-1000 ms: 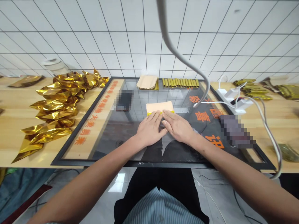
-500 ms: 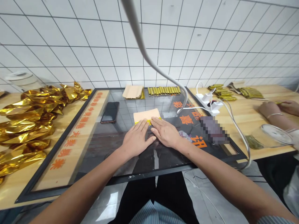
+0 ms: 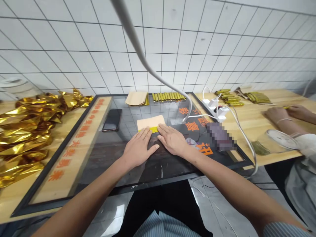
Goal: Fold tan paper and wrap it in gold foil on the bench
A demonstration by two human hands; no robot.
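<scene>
A sheet of tan paper (image 3: 150,121) lies on the dark glass panel (image 3: 118,171) in front of me, its near edge rolled up to show a gold strip (image 3: 154,129). My left hand (image 3: 138,147) rests flat with fingertips on the left end of that gold roll, thumb spread to the right. On the right end, my right hand (image 3: 172,140) presses with its fingers stretched out. Neither hand is closed round anything. At the panel's far edge sit a stack of tan paper sheets (image 3: 136,98) and a row of gold paper rolls (image 3: 169,96).
Crumpled gold foil shapes (image 3: 27,121) heap at the left. A black phone (image 3: 112,119) lies on the panel. A thick white cable (image 3: 148,62) hangs across the view near a power strip (image 3: 216,108). A co-worker's hands (image 3: 276,117) are at the right, near more gold rolls (image 3: 229,97).
My hands have drawn slightly apart, so more of the gold strip shows between them. The whole view has shifted a little, with things appearing farther left.
</scene>
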